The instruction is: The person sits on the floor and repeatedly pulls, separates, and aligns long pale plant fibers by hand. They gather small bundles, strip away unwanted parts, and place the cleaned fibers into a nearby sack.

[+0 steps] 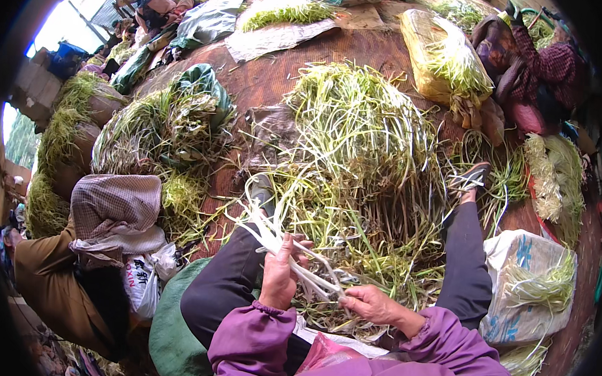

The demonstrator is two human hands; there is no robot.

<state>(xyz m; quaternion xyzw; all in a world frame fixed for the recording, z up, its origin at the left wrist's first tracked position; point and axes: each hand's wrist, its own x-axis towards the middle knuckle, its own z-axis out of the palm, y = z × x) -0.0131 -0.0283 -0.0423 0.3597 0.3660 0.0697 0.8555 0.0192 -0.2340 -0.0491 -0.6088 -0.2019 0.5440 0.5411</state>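
My left hand [281, 276] grips a small bundle of long white stalks [268, 232], whose pale tips fan out up and to the left. My right hand [371, 303] pinches the root ends of the bundle between thumb and fingers. Just beyond both hands, between my outstretched legs, lies a large heap of yellow-green leafy stalks [360, 125] with brown lower ends. Loose trimmings and withered leaves lie under my hands. What exactly the right fingertips hold at the root ends is hard to tell.
On my right a white woven sack bundle [496, 254] bears pale stalks. A yellow wrapped bundle [415, 56] with stalks stands further off, near a person in a checked top. Another person in brown sits at left, by a further stalk heap [130, 133]. My shoes flank the big heap.
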